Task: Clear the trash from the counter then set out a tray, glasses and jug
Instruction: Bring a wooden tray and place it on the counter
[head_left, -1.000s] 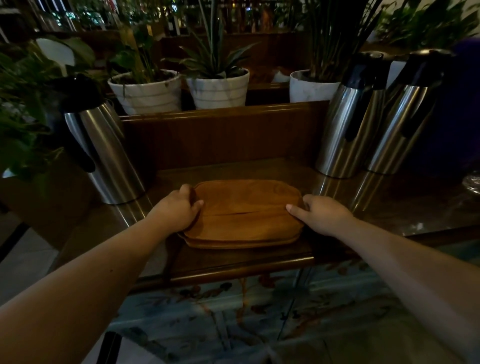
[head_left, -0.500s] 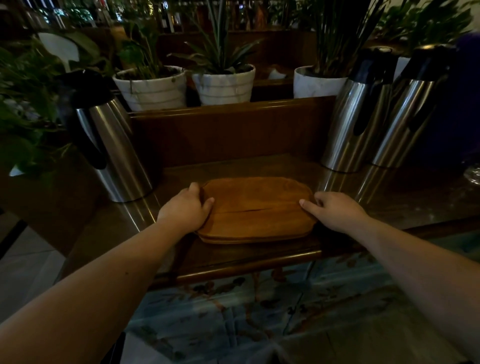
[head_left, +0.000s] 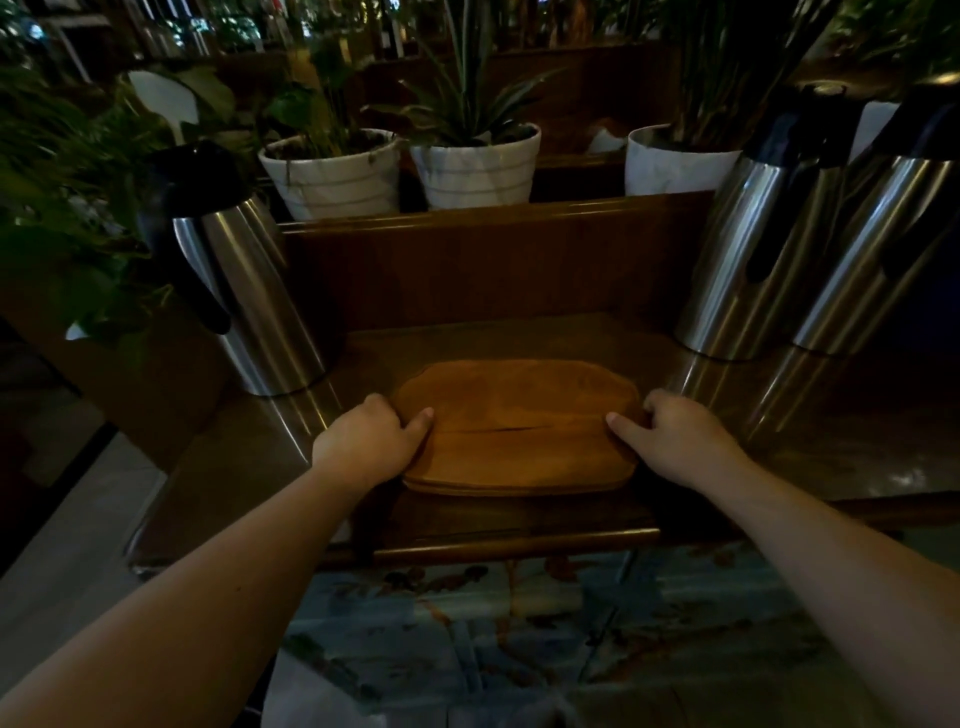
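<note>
I have the tray flat on the counter, long axis 9-to-3. My left hand clasps its 9 o'clock end, my right hand its 3 o'clock end. Jugs stand nearer the right, around 1.

The tray lies flat near the front edge of the counter, midway along it. One jug stands toward the counter's left edge, two jugs side by side toward the right. Three plant pots sit behind the back panel.
</note>
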